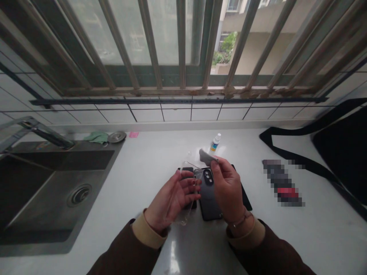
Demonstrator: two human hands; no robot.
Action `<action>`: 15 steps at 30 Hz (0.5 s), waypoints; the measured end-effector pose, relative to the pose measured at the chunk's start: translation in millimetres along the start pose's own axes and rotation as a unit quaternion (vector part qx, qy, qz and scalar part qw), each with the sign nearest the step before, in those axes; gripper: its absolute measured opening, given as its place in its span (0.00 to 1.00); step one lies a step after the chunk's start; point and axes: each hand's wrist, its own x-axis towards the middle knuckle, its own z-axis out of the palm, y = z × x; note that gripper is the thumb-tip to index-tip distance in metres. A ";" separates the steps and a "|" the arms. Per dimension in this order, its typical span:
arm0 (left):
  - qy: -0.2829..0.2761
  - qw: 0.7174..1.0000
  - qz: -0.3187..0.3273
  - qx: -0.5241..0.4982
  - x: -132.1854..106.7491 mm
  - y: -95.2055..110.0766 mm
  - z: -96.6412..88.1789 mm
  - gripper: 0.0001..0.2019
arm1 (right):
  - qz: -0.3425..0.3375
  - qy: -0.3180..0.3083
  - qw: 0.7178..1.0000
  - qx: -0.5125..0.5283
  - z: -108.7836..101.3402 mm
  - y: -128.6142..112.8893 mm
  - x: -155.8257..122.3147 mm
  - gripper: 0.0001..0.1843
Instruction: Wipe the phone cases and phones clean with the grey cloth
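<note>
My left hand (173, 198) holds a clear phone case (186, 179), fingers curled around its edge, just above the counter. My right hand (226, 187) pinches a small grey cloth (206, 156) between thumb and fingers. Beneath both hands a dark phone (208, 191) lies face down on a black mat (246, 198), its camera bump showing between my hands. A small white dropper bottle (215, 143) stands just behind the cloth.
A steel sink (57, 183) with a tap (37, 131) fills the left. A green rag (97, 136), a metal strainer lid (116, 136) and a pink scrap (133, 134) lie by the wall. A black strap and bag (338, 152) lie at right, with a blurred-out object (282, 183).
</note>
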 end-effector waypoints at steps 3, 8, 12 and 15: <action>-0.055 0.997 -0.045 0.012 -2.6 -5.9 -0.8 0.19 | -0.040 -0.105 0.994 -0.014 -1.0 -3.8 -0.4 0.13; -0.036 0.998 -0.045 0.011 -1.0 0.0 -4.4 0.18 | 0.000 -0.138 0.990 0.016 1.6 4.8 0.1 0.13; -0.013 0.999 -0.031 -0.021 2.3 11.9 -7.0 0.17 | -0.008 -0.130 0.991 -0.033 -1.5 8.2 3.3 0.15; 0.008 0.999 -0.017 -0.035 2.4 14.0 -6.2 0.17 | -0.023 -0.083 0.991 -0.106 -5.2 5.6 4.4 0.15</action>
